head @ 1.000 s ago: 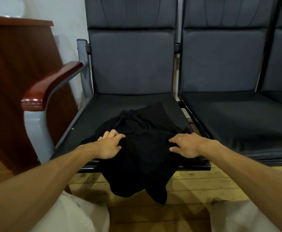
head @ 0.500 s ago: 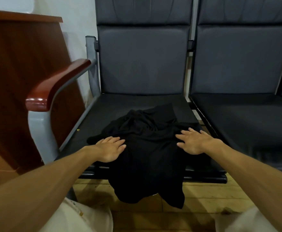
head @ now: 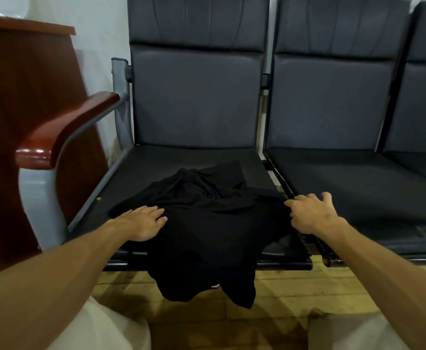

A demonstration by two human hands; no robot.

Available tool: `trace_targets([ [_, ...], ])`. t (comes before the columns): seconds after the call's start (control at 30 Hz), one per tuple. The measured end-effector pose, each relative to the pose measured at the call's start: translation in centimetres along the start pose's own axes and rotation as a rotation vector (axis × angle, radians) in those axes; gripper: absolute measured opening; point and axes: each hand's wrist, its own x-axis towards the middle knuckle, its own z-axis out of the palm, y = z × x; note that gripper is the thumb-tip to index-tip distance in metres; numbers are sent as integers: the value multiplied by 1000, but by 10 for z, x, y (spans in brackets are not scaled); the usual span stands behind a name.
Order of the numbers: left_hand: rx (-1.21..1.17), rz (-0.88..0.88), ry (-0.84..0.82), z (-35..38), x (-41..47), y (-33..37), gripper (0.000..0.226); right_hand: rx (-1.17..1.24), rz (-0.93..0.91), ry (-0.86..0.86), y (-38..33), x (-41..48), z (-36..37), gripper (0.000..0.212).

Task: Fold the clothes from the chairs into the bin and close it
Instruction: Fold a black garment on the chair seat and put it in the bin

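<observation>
A crumpled black garment (head: 214, 223) lies on the leftmost dark seat (head: 171, 160) of a row of chairs, and its lower part hangs over the seat's front edge toward the floor. My left hand (head: 145, 221) rests flat on the garment's left side, fingers straight. At the garment's right edge, by the gap between two seats, is my right hand (head: 314, 214); its fingers are spread and its thumb touches the cloth. No bin is in view.
A red-brown wooden armrest (head: 63, 130) on a grey metal frame stands left of the seat, with a wooden cabinet (head: 22, 102) beyond it. More dark seats (head: 358, 178) continue to the right. Below is a yellowish wooden floor (head: 282, 291).
My right hand has slid to the right, out to the garment's edge near the seat gap, and the cloth is spread wider. My left hand stays flat on the left side.
</observation>
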Motion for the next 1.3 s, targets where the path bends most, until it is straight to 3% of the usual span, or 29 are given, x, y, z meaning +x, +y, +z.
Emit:
trace_targets([
  [0.1, -117, 54, 74, 0, -13, -5, 55, -15, -18, 55, 3, -5, 2, 42],
  [0.2, -163, 95, 205, -1, -23, -13, 39, 194, -281, 124, -8, -5, -1, 45],
  [0.3, -210, 128, 250, -2, -31, -24, 14, 354, -486, -1, -17, -6, -10, 14],
  [0.37, -259, 166, 251, -3, -35, -33, 15, 388, -521, -95, -19, -9, -15, 14],
  [0.47, -302, 228, 240, -2, -40, -44, 24, 440, -533, -172, -19, -10, -18, 11],
  [0.57, -228, 251, 244, -3, -37, -44, 24, 440, -556, -282, -25, -9, -18, 37],
  [0.73, -73, 227, 244, -5, -24, -34, 15, 434, -594, -175, -31, -2, -15, 21],
  [0.87, -120, 241, 268, -8, -15, -23, 12, 402, -605, -132, -34, 7, -11, 15],
  [1.07, -362, 315, 443, -23, -24, 7, 23, 651, -491, 34, -28, 11, -18, 17],
  [1.2, -371, 201, 645, -29, -29, 11, 24, 850, -355, 164, -28, 10, -26, 22],
  [1.3, -376, 109, 703, -31, -31, 6, 25, 892, -275, 186, -26, 9, -28, 19],
])
